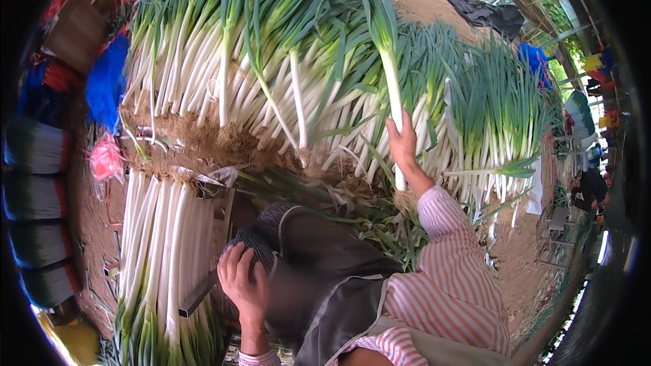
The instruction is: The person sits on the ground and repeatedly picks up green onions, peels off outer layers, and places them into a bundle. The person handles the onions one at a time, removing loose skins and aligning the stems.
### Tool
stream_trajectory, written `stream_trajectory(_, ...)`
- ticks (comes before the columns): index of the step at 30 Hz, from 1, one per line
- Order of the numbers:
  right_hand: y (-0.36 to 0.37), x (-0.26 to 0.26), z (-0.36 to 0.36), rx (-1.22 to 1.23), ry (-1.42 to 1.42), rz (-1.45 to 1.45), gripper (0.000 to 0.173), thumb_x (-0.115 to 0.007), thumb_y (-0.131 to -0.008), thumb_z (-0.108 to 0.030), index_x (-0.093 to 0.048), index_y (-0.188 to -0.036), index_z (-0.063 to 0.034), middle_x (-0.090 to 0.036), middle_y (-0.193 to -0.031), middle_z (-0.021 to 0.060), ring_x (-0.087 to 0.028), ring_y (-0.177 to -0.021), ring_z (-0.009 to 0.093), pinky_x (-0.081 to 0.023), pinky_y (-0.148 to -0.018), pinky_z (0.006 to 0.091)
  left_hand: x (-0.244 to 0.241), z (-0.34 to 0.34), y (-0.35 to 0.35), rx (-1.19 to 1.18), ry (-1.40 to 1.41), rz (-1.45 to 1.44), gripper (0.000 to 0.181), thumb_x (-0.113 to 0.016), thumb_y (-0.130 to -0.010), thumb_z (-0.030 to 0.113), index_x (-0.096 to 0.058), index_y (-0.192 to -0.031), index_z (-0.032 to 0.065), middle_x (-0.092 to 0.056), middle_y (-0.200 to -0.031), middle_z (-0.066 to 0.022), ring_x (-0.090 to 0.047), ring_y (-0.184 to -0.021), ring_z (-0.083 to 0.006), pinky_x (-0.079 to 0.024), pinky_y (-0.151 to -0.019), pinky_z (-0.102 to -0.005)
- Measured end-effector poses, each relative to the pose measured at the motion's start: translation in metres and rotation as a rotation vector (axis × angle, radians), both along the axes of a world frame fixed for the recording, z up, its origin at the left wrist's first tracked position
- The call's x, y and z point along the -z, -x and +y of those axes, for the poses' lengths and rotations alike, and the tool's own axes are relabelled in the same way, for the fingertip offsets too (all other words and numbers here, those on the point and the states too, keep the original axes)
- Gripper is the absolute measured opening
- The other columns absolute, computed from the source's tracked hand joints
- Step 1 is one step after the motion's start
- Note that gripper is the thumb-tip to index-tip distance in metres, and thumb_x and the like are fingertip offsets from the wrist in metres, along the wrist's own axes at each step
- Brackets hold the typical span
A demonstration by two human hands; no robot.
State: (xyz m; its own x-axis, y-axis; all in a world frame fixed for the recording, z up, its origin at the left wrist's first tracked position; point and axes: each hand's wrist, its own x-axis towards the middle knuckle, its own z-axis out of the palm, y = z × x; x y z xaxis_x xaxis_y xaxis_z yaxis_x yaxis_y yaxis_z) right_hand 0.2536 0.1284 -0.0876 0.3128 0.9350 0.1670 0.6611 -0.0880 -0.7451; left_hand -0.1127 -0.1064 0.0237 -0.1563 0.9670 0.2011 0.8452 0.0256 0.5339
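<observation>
My right hand [403, 138] is closed around the white shaft of a long green onion [390, 73]. Its green leaves point away from me, and its roots hang below my wrist. Behind it lies a broad heap of green onions [285, 68], white shafts and brown roots towards me. My left hand [245, 277] rests on my dark-covered knee with its fingers a little apart, holding nothing. Left of that hand, a sorted row of peeled white green onions [165, 244] lies on a metal frame [197, 295], roots at the heap's side.
Stripped leaves [391, 241] litter the ground between my legs and the heap. Pink plastic [106, 157] and a blue bundle [107, 84] sit at the left. Bundled green onions [38, 195] are stacked at the far left. Another person [592, 188] is far right.
</observation>
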Motion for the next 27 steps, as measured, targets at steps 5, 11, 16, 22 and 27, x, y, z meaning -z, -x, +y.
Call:
stream_trajectory(5,-0.045,-0.053,-0.101,-0.026,0.098,-0.072,0.050,-0.061,-0.086,-0.021,-0.043,-0.130,-0.0050,-0.062,-0.104,0.0206,-0.064,-0.089,0.032,-0.051,-0.074,0.0388,-0.016,0.025,-0.030,0.110,-0.006,0.060,0.028,-0.061,-0.075,0.006,-0.061,-0.104,0.0067,-0.060,-0.110,-0.0102,-0.053,-0.109,-0.0300,-0.037,-0.098,-0.0463)
stream_trajectory(11,-0.050,-0.092,-0.198,-0.320,-0.094,-0.238,0.052,-0.067,-0.078,-0.010,-0.048,-0.126,-0.0026,-0.062,-0.105,0.0206,-0.063,-0.088,0.035,-0.051,-0.074,0.0386,-0.006,0.099,-0.118,0.219,0.095,-1.212,0.038,-0.059,-0.088,0.014,-0.051,-0.123,0.0001,-0.059,-0.113,-0.0106,-0.057,-0.104,-0.0186,-0.045,-0.089,-0.0328)
stream_trajectory(16,-0.055,-0.099,-0.244,-0.487,-0.042,-0.325,0.051,-0.069,-0.076,-0.010,-0.050,-0.122,-0.0014,-0.062,-0.102,0.0182,-0.062,-0.089,0.034,-0.050,-0.075,0.0390,-0.007,0.102,-0.158,0.181,0.268,-1.798,0.028,-0.061,-0.089,0.027,-0.059,-0.105,0.0031,-0.064,-0.094,-0.0049,-0.062,-0.083,-0.0126,-0.052,-0.070,-0.0277)
stream_trajectory(22,-0.012,-0.107,-0.236,-0.538,0.063,-0.200,0.048,-0.067,-0.080,-0.019,-0.050,-0.121,-0.0016,-0.061,-0.106,0.0206,-0.061,-0.091,0.038,-0.049,-0.077,0.0402,0.027,0.063,-0.173,0.182,0.318,-1.939,0.029,-0.058,-0.091,0.033,-0.060,-0.106,0.0084,-0.065,-0.097,-0.0028,-0.062,-0.087,-0.0131,-0.051,-0.074,-0.0278)
stream_trajectory(27,0.026,-0.116,-0.198,-0.466,0.121,0.009,0.040,-0.055,-0.089,-0.033,-0.051,-0.115,-0.0023,-0.062,-0.096,0.0221,-0.061,-0.087,0.038,-0.048,-0.074,0.0398,0.030,0.043,-0.186,0.243,0.338,-2.055,0.036,-0.054,-0.093,0.032,-0.054,-0.115,0.0033,-0.061,-0.110,-0.0078,-0.060,-0.099,-0.0175,-0.051,-0.086,-0.0332)
